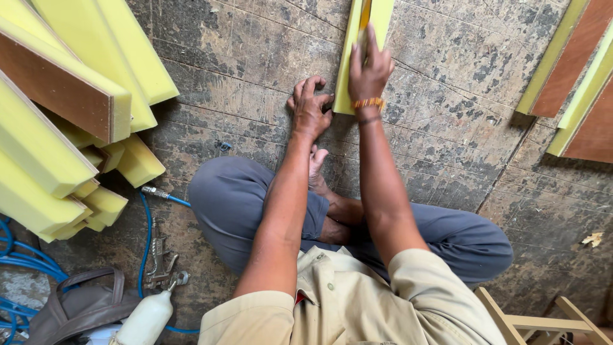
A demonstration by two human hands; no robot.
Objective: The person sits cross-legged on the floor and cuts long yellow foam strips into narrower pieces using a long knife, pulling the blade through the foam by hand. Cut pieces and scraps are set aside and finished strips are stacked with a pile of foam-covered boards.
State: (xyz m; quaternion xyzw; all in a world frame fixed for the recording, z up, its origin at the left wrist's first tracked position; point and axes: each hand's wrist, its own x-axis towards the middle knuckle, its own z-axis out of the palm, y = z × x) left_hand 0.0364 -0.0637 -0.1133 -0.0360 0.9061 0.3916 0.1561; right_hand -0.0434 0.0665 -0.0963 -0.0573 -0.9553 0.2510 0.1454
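Head view: yellow foam strip [348, 57] lying flat on the worn plywood floor [255, 57], long axis running straight away from the seated person, near end just beside the left hand [311, 108]. Left hand knuckled down on the floor, fingers curled, touching the strip's left edge. Right hand [368, 70] laid on top of the strip, fingers pressed together around a thin tool, kind unclear. Foam-faced boards [70, 96] stacked at left. Spray gun [159, 255] with white cup [143, 319] lower left; contents not visible.
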